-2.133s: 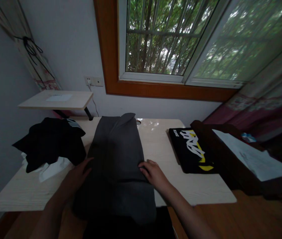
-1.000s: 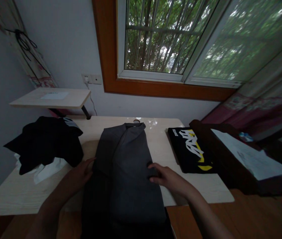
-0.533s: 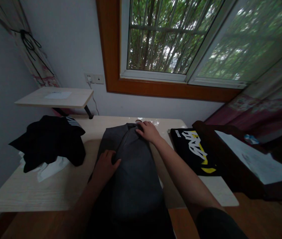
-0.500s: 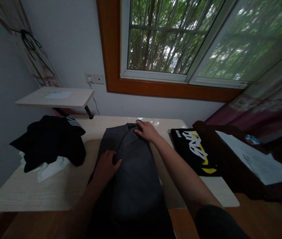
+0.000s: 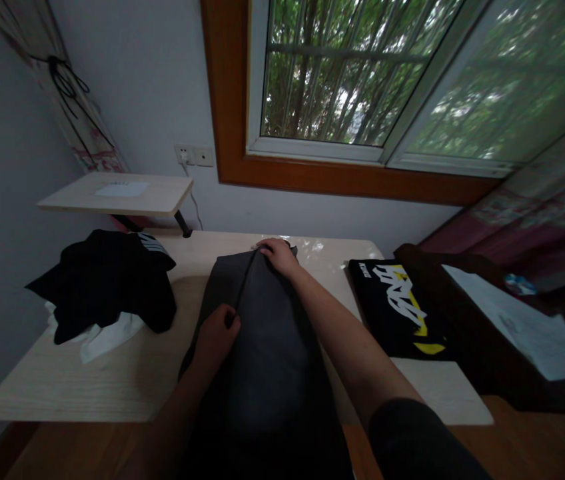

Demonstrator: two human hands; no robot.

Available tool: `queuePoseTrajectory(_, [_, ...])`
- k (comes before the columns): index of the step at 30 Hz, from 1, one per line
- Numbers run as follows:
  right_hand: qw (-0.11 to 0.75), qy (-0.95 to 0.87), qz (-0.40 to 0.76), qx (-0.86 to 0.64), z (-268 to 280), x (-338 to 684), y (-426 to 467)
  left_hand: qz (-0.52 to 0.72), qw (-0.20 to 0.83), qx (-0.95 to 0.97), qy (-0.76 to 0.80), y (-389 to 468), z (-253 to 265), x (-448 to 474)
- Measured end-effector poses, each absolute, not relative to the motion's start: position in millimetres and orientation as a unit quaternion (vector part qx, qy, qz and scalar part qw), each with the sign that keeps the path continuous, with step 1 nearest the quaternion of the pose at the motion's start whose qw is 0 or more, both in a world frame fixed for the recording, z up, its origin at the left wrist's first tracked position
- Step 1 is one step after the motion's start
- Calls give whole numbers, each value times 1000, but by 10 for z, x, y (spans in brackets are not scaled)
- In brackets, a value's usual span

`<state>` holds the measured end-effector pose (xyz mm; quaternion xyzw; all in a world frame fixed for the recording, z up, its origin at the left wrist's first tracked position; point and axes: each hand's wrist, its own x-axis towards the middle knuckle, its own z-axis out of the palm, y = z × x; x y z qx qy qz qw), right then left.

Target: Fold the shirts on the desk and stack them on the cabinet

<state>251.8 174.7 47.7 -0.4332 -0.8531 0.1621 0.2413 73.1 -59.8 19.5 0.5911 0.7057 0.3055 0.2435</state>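
A dark grey garment [image 5: 277,347] lies lengthwise over the table and hangs past its front edge; whether it is trousers or a top I cannot tell. A long seam or fold line runs down it from its far end. At that far end my right hand [image 5: 278,256] pinches the cloth at the top of the line. Lower down, on the left side of the line, my left hand [image 5: 216,337] has its thumb and fingers closed on the fabric. The garment's lower part is lost in dark shadow.
The pale wooden table [image 5: 87,393] carries a crumpled black garment [image 5: 112,287] over white cloth [image 5: 112,337] at left. A folded black shirt [image 5: 370,313] with white and yellow print lies at right. Behind stand a small raised shelf [image 5: 157,197] and a window [image 5: 332,87].
My right hand has shifted left along the garment's far edge, drawing the line straighter. My left hand's thumb has closed in against its fingers. The view has turned slightly.
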Motion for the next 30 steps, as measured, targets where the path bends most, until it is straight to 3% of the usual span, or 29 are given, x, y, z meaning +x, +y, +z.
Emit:
queuePoseTrajectory(8, [176, -910, 55, -372, 473, 2445, 1594, 285, 234, 583, 724, -591, 161, 720])
queuePoseTrajectory(15, [127, -950, 30, -283, 448, 2459, 1592, 273, 227, 581, 733, -603, 124, 741])
queuePoseTrajectory(21, [177, -941, 10, -289, 539, 2485, 1589, 321, 245, 570, 715, -628, 144, 742])
queuePoseTrajectory(25, [223, -930, 43, -289, 677, 2467, 1594, 387, 272, 557, 683, -714, 224, 712])
queuePoseTrajectory(30, [233, -905, 182, -306, 845, 2344, 1656, 405, 275, 538, 686, -919, 355, 579])
